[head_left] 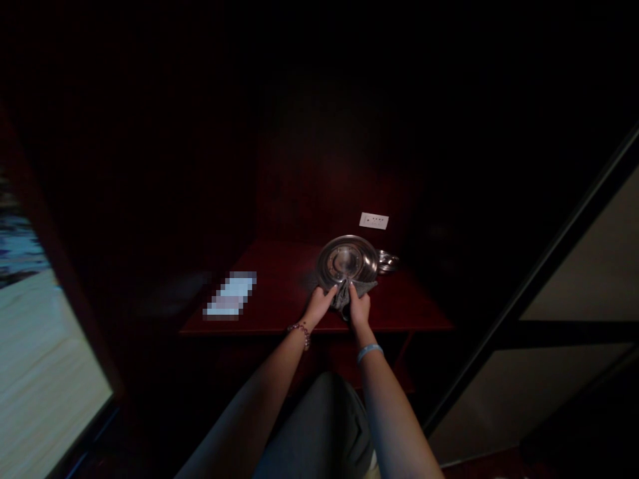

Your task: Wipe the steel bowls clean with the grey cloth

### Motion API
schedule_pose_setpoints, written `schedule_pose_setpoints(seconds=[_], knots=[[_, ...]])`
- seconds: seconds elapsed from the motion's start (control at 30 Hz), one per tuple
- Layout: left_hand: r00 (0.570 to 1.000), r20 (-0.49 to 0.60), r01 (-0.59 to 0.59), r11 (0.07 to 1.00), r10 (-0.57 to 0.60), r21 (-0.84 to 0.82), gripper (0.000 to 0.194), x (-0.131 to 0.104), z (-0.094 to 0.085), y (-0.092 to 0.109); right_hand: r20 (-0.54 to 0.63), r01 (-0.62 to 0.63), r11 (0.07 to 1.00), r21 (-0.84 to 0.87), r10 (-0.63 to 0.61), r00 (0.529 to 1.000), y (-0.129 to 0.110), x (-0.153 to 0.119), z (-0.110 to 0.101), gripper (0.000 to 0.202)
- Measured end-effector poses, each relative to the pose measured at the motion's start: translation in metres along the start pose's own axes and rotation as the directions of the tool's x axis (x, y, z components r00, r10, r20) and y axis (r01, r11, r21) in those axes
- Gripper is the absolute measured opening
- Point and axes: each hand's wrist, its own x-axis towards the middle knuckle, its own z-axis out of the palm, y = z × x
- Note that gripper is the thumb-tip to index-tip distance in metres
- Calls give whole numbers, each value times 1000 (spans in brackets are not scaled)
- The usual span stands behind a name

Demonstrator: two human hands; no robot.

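A round, shiny metal basin (347,258) is held tilted over the dark red desk, its inner side facing me. My left hand (318,307) grips the near rim at the left, thumb on top. Beside it, my right hand (360,309) pinches a grey cloth (368,287) against the same rim, its thumb pointing up. The cloth bunches between both hands and hangs below the rim. Fingers under the basin are hidden. Behind the basin's right side, more shiny metal dishes (388,261) stand on the desk, partly covered by it.
The dark red desk (279,313) has its front edge just before my wrists. A blurred-out pale rectangular item (231,295) lies at its left. A white wall socket (374,221) is on the back panel. To the right runs a dark-framed panel (574,286).
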Motion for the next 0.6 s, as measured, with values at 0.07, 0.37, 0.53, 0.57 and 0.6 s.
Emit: schedule_pose_setpoints(seconds=[0.07, 0.37, 0.53, 0.57, 0.6], knots=[[999, -45, 22, 1000, -22, 5, 27, 0, 0, 2, 10, -9, 1000, -1, 9, 1000, 0, 0, 1, 53], [967, -225, -134, 990, 121, -41, 39, -4, -1, 14, 1, 1, 1000, -29, -1, 1000, -6, -3, 2, 53], [973, -205, -126, 989, 109, -73, 43, -4, -1, 15, -17, 4, 999, -46, -4, 1000, -6, -3, 0, 54], [976, -197, -115, 990, 98, -76, 42, -4, -1, 14, -17, 2, 999, -47, -3, 1000, -6, -3, 0, 54], [979, -186, -101, 992, 85, -75, 42, -4, 0, 13, -16, 1, 999, -48, -2, 1000, -6, -2, 0, 53]])
